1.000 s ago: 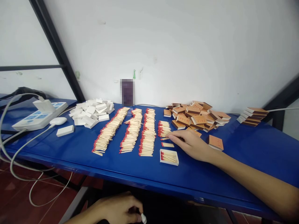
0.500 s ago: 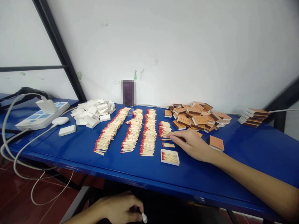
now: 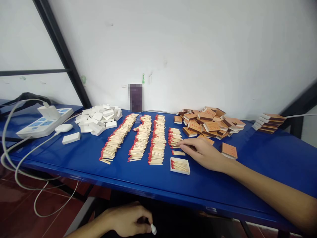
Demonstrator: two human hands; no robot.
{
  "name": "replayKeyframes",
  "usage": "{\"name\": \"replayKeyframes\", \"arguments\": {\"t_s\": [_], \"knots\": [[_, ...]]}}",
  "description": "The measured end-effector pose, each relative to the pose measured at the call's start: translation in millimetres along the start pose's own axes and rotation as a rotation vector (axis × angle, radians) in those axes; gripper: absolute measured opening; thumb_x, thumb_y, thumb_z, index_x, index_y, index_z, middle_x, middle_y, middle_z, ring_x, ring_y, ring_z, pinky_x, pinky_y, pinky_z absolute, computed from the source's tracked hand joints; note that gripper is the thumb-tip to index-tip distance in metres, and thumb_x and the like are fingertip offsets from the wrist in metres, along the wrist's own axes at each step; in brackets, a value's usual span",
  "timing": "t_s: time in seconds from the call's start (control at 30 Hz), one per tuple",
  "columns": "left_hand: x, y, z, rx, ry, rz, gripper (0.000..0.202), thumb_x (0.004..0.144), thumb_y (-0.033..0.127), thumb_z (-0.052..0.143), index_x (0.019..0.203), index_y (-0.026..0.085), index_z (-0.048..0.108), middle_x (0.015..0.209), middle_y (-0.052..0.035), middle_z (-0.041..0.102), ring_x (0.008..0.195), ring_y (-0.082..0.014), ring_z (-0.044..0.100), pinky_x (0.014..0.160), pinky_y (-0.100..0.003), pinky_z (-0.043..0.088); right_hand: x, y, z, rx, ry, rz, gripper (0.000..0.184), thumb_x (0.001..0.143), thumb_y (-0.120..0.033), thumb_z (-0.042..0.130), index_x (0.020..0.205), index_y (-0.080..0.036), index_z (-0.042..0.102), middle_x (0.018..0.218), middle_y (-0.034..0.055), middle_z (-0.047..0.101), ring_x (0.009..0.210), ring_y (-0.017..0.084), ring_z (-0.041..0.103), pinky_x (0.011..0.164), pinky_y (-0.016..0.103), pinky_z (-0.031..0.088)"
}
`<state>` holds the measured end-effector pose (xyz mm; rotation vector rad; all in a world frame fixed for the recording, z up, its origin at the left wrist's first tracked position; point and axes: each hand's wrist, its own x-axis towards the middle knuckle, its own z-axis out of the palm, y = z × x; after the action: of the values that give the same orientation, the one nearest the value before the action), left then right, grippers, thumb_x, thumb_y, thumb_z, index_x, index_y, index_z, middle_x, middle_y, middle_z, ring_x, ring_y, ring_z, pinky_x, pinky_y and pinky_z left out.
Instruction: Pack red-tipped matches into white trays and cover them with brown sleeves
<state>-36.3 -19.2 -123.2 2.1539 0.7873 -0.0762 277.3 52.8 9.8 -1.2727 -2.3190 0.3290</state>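
Observation:
My right hand (image 3: 201, 153) rests on the blue table, fingers bent together, with the fingertips on a match at the near end of a short row of red-tipped matches (image 3: 175, 134). A few matches (image 3: 178, 153) lie apart just below the fingertips. Nearer the table edge sits an open white matchbox tray (image 3: 180, 171) holding matches. Three longer match rows, the left (image 3: 117, 138), middle (image 3: 141, 138) and right (image 3: 157, 140), lie further left. Below the table edge, my left hand (image 3: 132, 219) is closed on a small white object (image 3: 154, 229), shaped like an earbud.
White trays (image 3: 99, 117) are heaped at the back left, with one white tray (image 3: 71, 138) apart. Orange matchboxes (image 3: 208, 122) are piled at the back right; one matchbox (image 3: 229, 150) lies near my wrist. A matchbox stack (image 3: 268, 123) and a power strip (image 3: 44, 124) flank the table.
The view has shifted very slightly. My right fingertips have moved a little, and the loose match under them now lies closer to the short row. My left hand stays closed.

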Motion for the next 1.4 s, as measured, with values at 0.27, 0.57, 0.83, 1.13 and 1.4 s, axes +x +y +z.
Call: {"name": "replayKeyframes", "arguments": {"t_s": [0.27, 0.57, 0.83, 1.13, 1.4], "knots": [[0.4, 0.6, -0.2, 0.000, -0.010, 0.000, 0.020, 0.090, 0.033, 0.064, 0.107, 0.028, 0.074, 0.092, -0.0005, 0.075, 0.076, -0.0143, 0.065, 0.063, -0.020, 0.041, 0.1, 0.1, 0.2, -0.009, -0.014, -0.001, 0.036, 0.102, -0.037, 0.041, 0.098, -0.020, 0.073, 0.070, 0.0019, 0.067, 0.057, 0.015, 0.053, 0.056, 0.028, 0.036], [0.8, -2.0, 2.0, 0.011, -0.007, 0.012, 0.019, 0.090, 0.034, 0.065, 0.106, 0.028, 0.074, 0.092, -0.0003, 0.075, 0.075, -0.0145, 0.065, 0.063, -0.020, 0.042, 0.6, 1.1, 0.3, -0.013, -0.009, 0.035, 0.036, 0.101, -0.038, 0.043, 0.102, -0.020, 0.074, 0.063, 0.0009, 0.064, 0.054, 0.015, 0.052, 0.056, 0.028, 0.035], [1.7, -3.0, 1.9, 0.000, -0.018, 0.028, 0.020, 0.090, 0.031, 0.064, 0.107, 0.028, 0.074, 0.094, -0.0007, 0.076, 0.078, -0.0148, 0.067, 0.064, -0.021, 0.043, 1.5, 2.8, -0.3, -0.024, -0.035, 0.051, 0.036, 0.100, -0.037, 0.043, 0.106, -0.019, 0.074, 0.062, 0.0008, 0.063, 0.052, 0.014, 0.050, 0.054, 0.027, 0.035], [1.7, -3.2, 1.9, 0.019, -0.021, 0.018, 0.019, 0.091, 0.034, 0.064, 0.106, 0.028, 0.073, 0.094, -0.0006, 0.076, 0.079, -0.0158, 0.067, 0.065, -0.021, 0.043, 2.5, 6.0, 0.8, 0.052, -0.026, 0.056, 0.029, 0.097, -0.032, 0.045, 0.099, -0.019, 0.071, 0.078, 0.0037, 0.070, 0.061, 0.015, 0.056, 0.056, 0.026, 0.040], [0.8, -0.7, 0.7, 0.016, -0.021, 0.010, 0.019, 0.090, 0.032, 0.065, 0.107, 0.028, 0.073, 0.094, -0.0007, 0.076, 0.080, -0.0159, 0.068, 0.066, -0.021, 0.043, 2.4, 5.4, 0.7, 0.043, -0.047, 0.075, 0.029, 0.097, -0.036, 0.045, 0.101, -0.019, 0.069, 0.062, -0.0023, 0.052, 0.053, 0.013, 0.044, 0.052, 0.026, 0.032]]}}
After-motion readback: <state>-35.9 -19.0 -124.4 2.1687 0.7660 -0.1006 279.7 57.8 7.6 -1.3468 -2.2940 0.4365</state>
